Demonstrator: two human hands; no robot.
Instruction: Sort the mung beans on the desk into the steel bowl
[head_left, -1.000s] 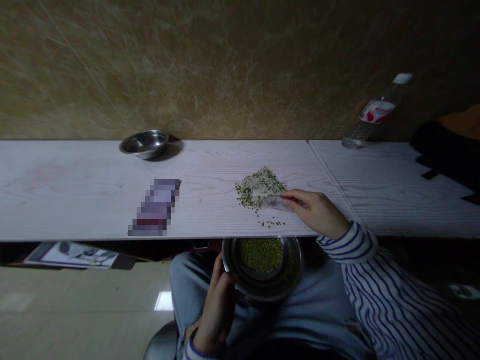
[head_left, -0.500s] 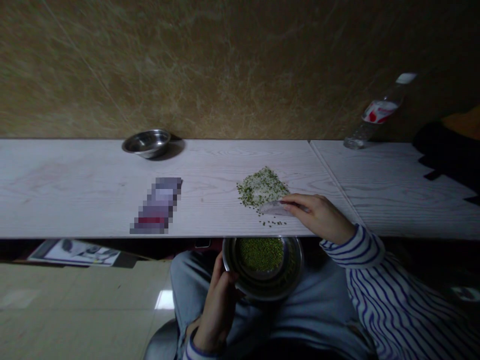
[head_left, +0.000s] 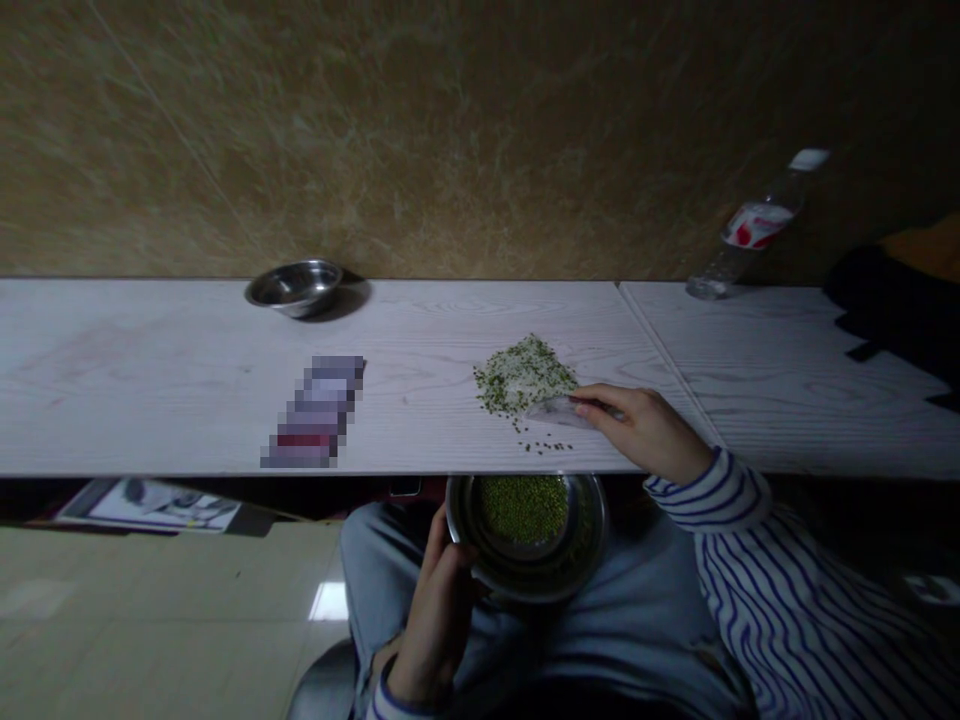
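Fingers (head_left: 600, 392): on my feed the right hand (head_left: 660, 432) pinches a plastic strip (head_left: 553, 409), thumb and fingertips nearly together; the left hand (head_left: 444, 600) curls round the left rim of a steel bowl (head_left: 589, 565), how firmly I cannot tell.
Strip direction: free end points left, long axis roughly along the tabletop's (head_left: 150, 400) front edge.
Strip place: over the pile's (head_left: 525, 372) near right side; contact I cannot make out.
Strip look: thin, clear, greyish, slightly blurred.
Pile: one, green beans mixed with white grains, stray beans (head_left: 546, 447) toward the front edge.
Bowls: two; the held one, with green beans (head_left: 523, 507), sits just below the front edge, the other (head_left: 296, 290) by the back edge.
Bottle (head_left: 756, 226): one, near the back edge, right.
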